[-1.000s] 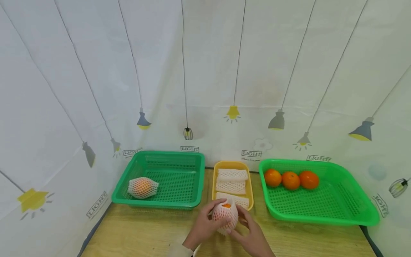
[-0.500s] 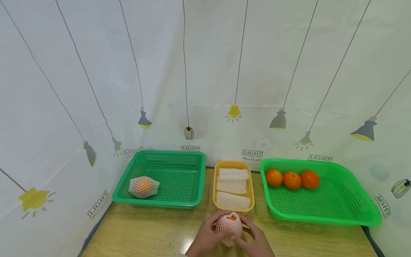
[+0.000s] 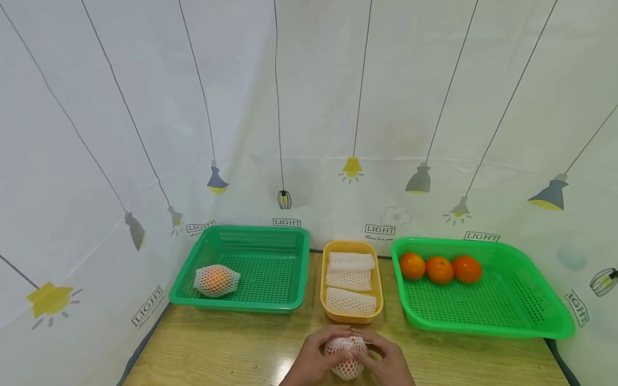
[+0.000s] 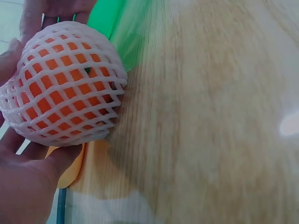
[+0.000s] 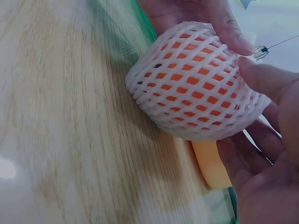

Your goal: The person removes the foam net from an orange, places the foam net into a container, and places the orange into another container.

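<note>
Both hands hold an orange in a white foam net sleeve just above the wooden table, at the lower middle of the head view. My left hand grips its left side and my right hand its right side, thumbs at the front and fingers curled over the top. Close up in the left wrist view, orange skin shows through the stretched mesh of the foam net. The right wrist view has the netted orange between the hands, with thumbs and fingers near the sleeve's gathered end.
Behind the hands stands a yellow tray with several foam net sleeves. A dark green basket at left holds one netted orange. The bright green basket at right holds 3 bare oranges. A printed curtain rises behind.
The hands and netted orange have come down and nearer the body, away from the yellow tray. The sleeve's top, where bare orange skin showed before, is now covered by net and fingers.
</note>
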The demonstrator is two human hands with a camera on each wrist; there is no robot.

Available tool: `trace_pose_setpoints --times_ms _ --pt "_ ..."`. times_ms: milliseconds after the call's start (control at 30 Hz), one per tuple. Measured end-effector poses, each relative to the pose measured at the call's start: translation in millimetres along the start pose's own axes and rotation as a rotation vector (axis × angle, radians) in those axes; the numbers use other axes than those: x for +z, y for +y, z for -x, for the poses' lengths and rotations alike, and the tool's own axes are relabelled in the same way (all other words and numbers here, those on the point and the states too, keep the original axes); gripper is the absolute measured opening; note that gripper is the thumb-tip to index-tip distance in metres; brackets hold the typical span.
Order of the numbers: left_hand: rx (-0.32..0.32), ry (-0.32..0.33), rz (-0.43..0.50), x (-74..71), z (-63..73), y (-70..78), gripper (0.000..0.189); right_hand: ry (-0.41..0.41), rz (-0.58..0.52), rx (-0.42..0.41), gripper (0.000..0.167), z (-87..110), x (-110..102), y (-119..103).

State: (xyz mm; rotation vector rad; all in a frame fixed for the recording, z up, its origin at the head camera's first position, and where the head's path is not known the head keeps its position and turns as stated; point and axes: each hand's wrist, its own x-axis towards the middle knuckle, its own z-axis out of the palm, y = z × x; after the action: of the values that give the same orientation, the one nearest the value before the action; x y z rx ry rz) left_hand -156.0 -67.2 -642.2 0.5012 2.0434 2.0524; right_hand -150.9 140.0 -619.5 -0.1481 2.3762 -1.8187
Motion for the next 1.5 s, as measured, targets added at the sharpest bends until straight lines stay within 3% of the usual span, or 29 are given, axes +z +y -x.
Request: trace_pose_setpoints --times_ms 233,500,600,867,1000,1133,1267,1500 --pt "0.011 0.046 -0.050 -2.0 0.1 0.6 0.034 0.085 0.009 -0.045 0.022 -0.7 5.3 -2.4" --pt "-0.018 0.089 -0.065 -1.7 -0.1 5.4 0.028 0.202 0.120 -0.308 0.020 -2.0 12.5 -0.9" --pt "-0.047 0.113 -0.094 0.0 -0.8 8.0 0.023 0.234 0.144 -0.353 0.019 -1.7 14.8 -2.1" --pt "-0.042 0.200 -0.129 2.8 -4.0 13.1 0.025 0.237 0.082 -0.248 0.019 0.7 14.7 -5.5" --pt "0.028 0.234 -0.108 6.3 -6.0 13.0 0.026 0.196 0.094 -0.226 0.019 0.6 12.5 -2.8" --pt "0.097 0.269 -0.140 7.6 -7.9 10.3 0.023 0.103 0.163 -0.134 0.037 0.9 10.4 -0.3" --pt "0.113 0.220 -0.172 3.4 -7.2 6.6 0.024 0.027 0.209 -0.025 0.049 0.8 8.8 1.7" --pt "-0.060 0.059 -0.170 -11.8 0.7 2.9 0.050 0.051 0.164 0.015 0.046 0.4 5.2 2.9"
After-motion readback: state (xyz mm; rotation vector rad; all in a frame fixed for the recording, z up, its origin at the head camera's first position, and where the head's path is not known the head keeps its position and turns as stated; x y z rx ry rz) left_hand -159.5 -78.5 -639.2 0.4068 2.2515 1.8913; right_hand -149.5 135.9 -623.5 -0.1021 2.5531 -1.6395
